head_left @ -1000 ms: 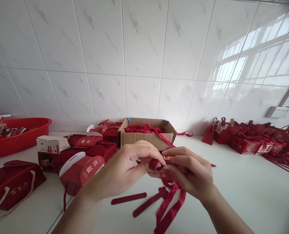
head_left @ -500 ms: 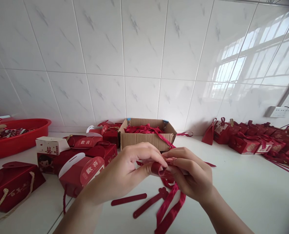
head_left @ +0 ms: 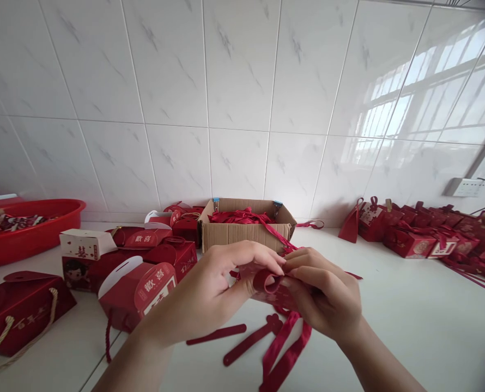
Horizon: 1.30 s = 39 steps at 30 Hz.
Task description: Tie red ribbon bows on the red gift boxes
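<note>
Looped red strap (head_left: 261, 281) is over the white table (head_left: 410, 326), on the near side of the cardboard box (head_left: 238, 237). The left hand (head_left: 213, 288) pinches it between thumb and curled fingers; the right hand (head_left: 328, 287) has thumb and fingers closed on its other side, partly hidden. Red ribbon (head_left: 285, 362) trails beneath, beside flat red strips (head_left: 248, 345).

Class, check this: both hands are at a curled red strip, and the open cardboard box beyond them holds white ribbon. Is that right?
Not white: the head view shows red ribbon in the cardboard box. The left hand and right hand are at the curled red strip.
</note>
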{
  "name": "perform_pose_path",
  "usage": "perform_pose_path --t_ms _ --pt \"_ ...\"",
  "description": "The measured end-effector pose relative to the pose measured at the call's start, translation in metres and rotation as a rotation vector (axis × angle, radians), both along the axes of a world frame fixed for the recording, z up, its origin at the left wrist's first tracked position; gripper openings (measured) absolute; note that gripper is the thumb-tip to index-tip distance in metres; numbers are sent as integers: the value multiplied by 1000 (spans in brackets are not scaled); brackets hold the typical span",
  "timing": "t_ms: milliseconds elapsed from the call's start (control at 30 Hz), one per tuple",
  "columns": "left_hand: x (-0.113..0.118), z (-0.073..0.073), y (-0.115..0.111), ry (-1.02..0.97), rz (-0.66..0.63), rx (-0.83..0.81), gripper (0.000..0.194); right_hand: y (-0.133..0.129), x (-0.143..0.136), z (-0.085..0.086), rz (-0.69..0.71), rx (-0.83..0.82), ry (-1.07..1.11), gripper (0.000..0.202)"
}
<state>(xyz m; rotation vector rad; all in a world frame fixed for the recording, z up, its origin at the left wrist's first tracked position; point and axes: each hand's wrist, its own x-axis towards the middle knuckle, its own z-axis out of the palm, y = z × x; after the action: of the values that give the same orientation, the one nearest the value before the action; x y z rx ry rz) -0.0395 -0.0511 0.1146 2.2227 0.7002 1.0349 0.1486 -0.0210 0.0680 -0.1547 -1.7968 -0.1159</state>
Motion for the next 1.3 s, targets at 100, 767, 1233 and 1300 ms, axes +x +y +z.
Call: perform_pose_path --t_ms 100,767,1233,1300 --pt "3 1 -1 -27 17 -11 18 -1 1 0 33 -54 10 29" --pt "12 -2 6 -112 100 -122 12 0 -2 -8 -13 -385 39 15" --pt "11 -6 11 -232 376 -76 25 13 33 11 43 -958 -248 24" --pt "9 -4 12 -212 427 -25 33 20 44 12 40 -1088 -171 26"
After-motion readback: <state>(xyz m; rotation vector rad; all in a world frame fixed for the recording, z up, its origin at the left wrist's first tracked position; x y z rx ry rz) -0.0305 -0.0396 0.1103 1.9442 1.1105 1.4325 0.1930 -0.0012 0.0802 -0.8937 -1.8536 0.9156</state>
